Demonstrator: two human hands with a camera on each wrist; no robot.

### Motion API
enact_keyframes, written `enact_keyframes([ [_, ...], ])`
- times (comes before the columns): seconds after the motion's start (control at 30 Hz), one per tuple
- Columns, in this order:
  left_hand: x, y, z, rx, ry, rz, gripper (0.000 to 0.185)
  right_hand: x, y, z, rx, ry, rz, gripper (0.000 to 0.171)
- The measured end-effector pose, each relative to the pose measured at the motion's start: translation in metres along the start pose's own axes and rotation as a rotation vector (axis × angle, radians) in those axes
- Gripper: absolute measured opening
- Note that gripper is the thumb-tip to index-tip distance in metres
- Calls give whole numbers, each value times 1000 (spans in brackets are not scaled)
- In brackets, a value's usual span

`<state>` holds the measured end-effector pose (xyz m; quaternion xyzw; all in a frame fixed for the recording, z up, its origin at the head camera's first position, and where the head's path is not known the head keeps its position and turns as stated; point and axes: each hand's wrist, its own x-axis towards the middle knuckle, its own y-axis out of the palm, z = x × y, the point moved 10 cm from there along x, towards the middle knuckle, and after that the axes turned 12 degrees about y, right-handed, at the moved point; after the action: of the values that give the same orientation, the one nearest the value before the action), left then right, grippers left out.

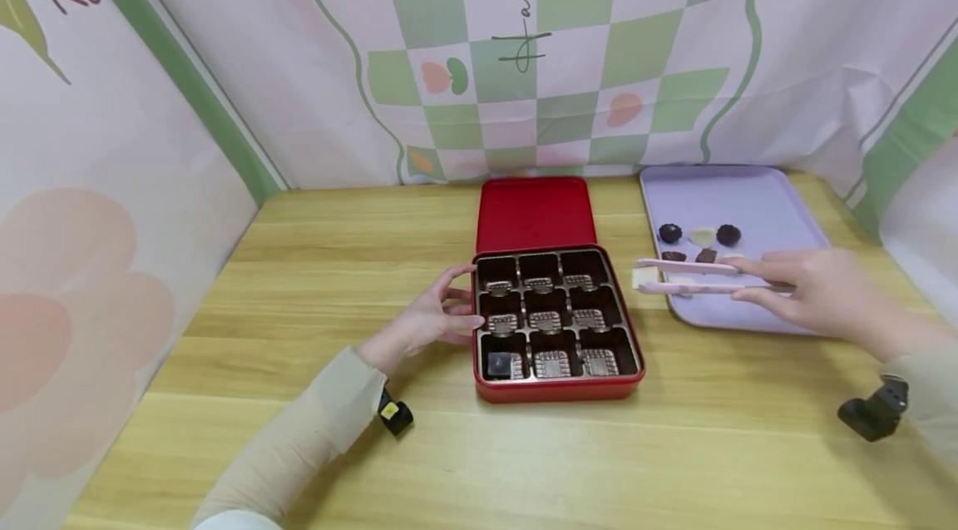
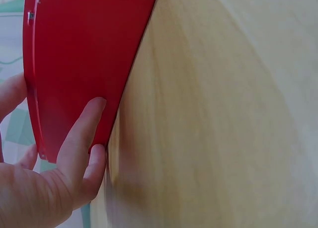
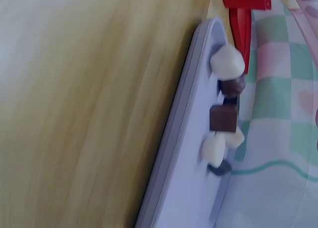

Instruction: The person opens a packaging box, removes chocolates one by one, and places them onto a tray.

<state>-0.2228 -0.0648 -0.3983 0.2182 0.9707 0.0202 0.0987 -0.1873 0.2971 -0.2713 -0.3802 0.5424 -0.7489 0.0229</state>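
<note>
A: On the tabletop point(image 1: 314, 280), what is recorded as done and what as outstanding?

B: One dark chocolate point(image 1: 499, 364) is logged in the near-left cell of the red box point(image 1: 557, 387). Eight of the nine cells are listed as unfilled, only their ribbed liners being seen. By that count the filling is judged to be barely begun.

A: How are the hands entered?

B: The left hand point(image 1: 437, 315) is entered as spread against the box's left wall, fingers straight, thumb at the far corner; the wall is touched, not gripped. The right hand point(image 1: 812, 290) is entered as pinching the pink tongs point(image 1: 699, 278), and a pale chocolate point(image 1: 644, 277) is held at the tips, over the gap between box and lilac tray point(image 1: 756, 205).

A: And the stock remaining?

B: On the tray, five pieces are counted for certain from the head view: two dark round ones, one pale one between them, and two dark ones behind the tongs. A further pale piece may be hidden there; it cannot be told. One box, one opened lid point(image 1: 535, 214), one tray and one pair of tongs are listed.
</note>
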Motion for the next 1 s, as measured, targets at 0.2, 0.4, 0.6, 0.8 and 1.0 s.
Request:
enact_keyframes([
  [0.2, -1, 0, 0, -1, -4, 2, 83, -14, -8, -16, -69, 23, 28, 61],
  [0.4, -1, -1, 1, 10, -15, -11, 82, -30, -18, -40, -78, 85, 30, 50],
  [0.6, -1, -3, 2, 20, -24, -16, 82, -41, -21, -60, -37, 152, 16, 48],
  [0.8, -1, -2, 2, 16, -19, -16, 82, -50, -16, -76, -90, 210, 62, 51],
  [1.0, -1, -1, 0, 11, -10, -7, 81, -56, -9, -84, -117, 227, 94, 57],
])
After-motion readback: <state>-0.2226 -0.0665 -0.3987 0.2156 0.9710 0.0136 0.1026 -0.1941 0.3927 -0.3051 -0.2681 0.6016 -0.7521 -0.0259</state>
